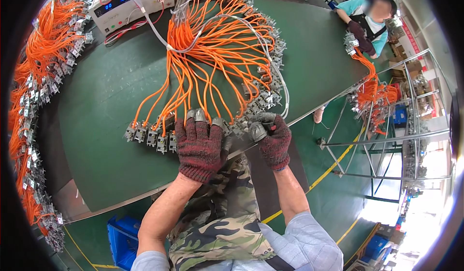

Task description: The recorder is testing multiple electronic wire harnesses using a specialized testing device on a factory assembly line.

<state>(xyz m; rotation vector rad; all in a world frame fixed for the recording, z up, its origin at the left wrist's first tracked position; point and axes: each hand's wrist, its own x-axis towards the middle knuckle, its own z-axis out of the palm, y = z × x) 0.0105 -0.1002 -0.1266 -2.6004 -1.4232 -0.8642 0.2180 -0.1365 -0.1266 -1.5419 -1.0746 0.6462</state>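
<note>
A bundle of orange cables [180, 36] fans out over the green table [106, 169], each ending in a small grey metal connector [162, 143]. My left hand [200, 143], in a dark red knitted glove with grey-wrapped fingertips, lies over the near row of connectors with its fingers stretched out flat. Close by on its right, at the table's edge, my right hand [275, 143] wears the same kind of glove. Its thumb and forefinger are bent toward each other beside the connectors at the right end of the row. What lies between them is hidden.
A power supply [133, 5] with lit blue displays stands at the back left. More orange cables [48, 43] hang along the left. At the far right a person [369, 24] handles similar cables beside a metal-tube rack [386, 140]. A blue crate [123, 242] sits below.
</note>
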